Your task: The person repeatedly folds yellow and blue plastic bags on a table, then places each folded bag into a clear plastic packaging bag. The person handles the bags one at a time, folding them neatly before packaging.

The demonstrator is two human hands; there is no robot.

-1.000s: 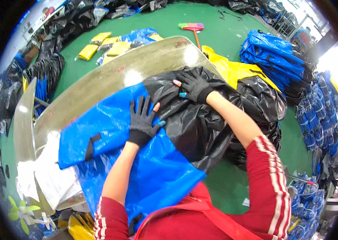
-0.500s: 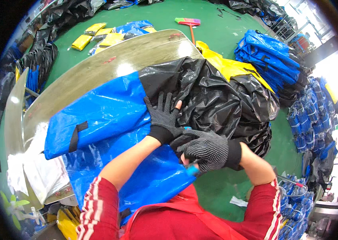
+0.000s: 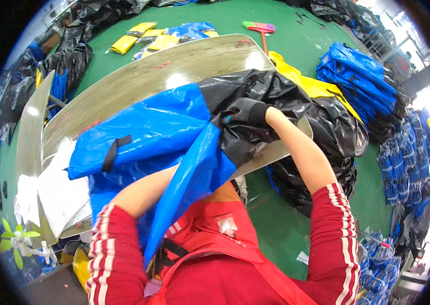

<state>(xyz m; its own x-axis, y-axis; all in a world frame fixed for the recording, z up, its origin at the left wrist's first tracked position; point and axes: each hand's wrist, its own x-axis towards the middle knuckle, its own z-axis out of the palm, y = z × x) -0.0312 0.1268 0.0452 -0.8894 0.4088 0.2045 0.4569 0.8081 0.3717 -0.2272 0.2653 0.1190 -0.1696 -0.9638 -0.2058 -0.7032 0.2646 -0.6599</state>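
A large blue-and-black plastic sheet lies over the table, with a black strap on its blue part. My right hand, in a grey dotted glove, is closed on the folded material where blue meets black. A small teal bit shows at its fingertips; I cannot make out what it is. My left forearm reaches under a raised blue fold, which hides the left hand. Crumpled black material hangs off the table's right end, beside a yellow piece.
White plastic bags lie at the table's left end, near a small green-bladed fan. Beyond the table, yellow packs and a broom are on the green floor. Blue piles and tied blue bundles stand at right.
My left hand has gone from lying spread on the sheet to under a blue fold. My right hand has moved up and away from me, gripping the seam. The near blue part is lifted.
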